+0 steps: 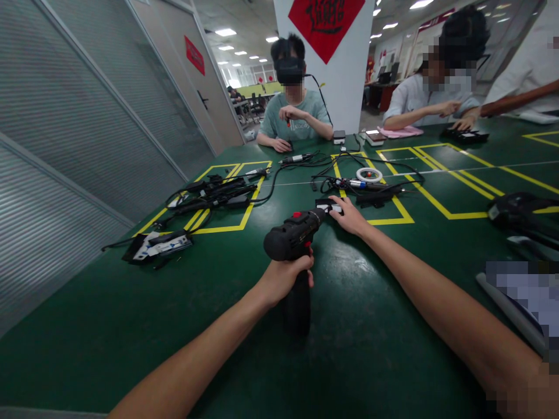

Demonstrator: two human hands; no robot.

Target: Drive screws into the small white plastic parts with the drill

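Note:
My left hand (286, 276) is wrapped round the grip of a black cordless drill (293, 235) with red details, held upright over the green table (174, 314), its nose pointing away from me. My right hand (349, 216) reaches forward and rests on a small black and white part (328, 205) lying on the table just in front of the drill's nose, fingers curled over it.
Black tools and cables (209, 195) lie inside yellow floor-tape boxes at the left. A white tape ring (369, 174) and more cables sit ahead. Three other people sit at the far side. A black bag (522, 210) lies at the right; a glass wall runs along the left.

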